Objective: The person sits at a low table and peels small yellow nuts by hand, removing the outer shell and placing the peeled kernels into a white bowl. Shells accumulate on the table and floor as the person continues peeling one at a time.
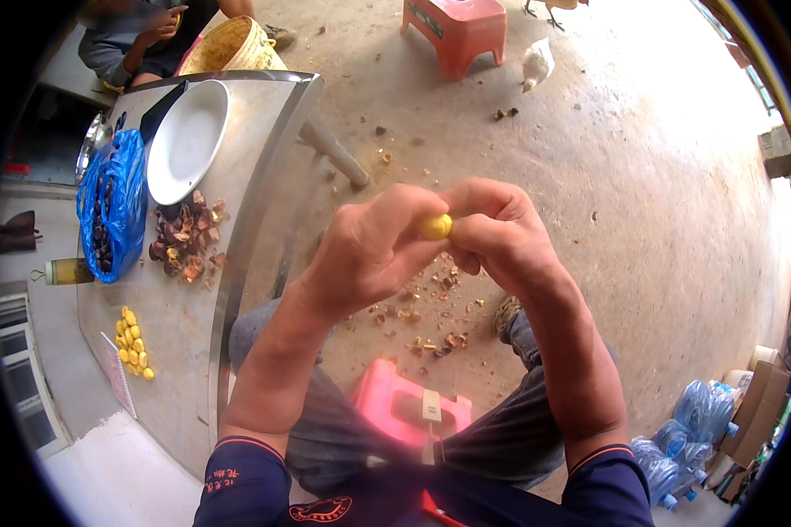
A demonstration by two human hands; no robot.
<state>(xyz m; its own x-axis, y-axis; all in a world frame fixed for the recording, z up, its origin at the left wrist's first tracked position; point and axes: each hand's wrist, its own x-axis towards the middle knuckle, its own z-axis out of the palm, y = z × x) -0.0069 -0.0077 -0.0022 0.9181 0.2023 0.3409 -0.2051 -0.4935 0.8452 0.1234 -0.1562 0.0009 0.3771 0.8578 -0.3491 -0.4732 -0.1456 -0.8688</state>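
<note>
In front of me, above the floor, a yellow peeled chestnut (436,227) is pinched between my two hands. My left hand (369,244) grips it from the left with thumb and forefinger. From the other side, the thumb and curled fingers of my right hand (506,235) press against it. On the table at my left, several more yellow peeled chestnuts (133,341) lie in a loose cluster. A heap of brown shells (187,239) sits beyond them, beside an open blue plastic bag (130,198) of dark, unpeeled chestnuts.
The table (185,321) also bears a white oval dish (190,140), a notebook (117,373) and a bottle (65,271). Shell bits (431,299) litter the floor. Beyond are another person (136,53), a basket (228,46), a red stool (460,31) and chickens (538,63). Plastic bottles (681,443) stand at right.
</note>
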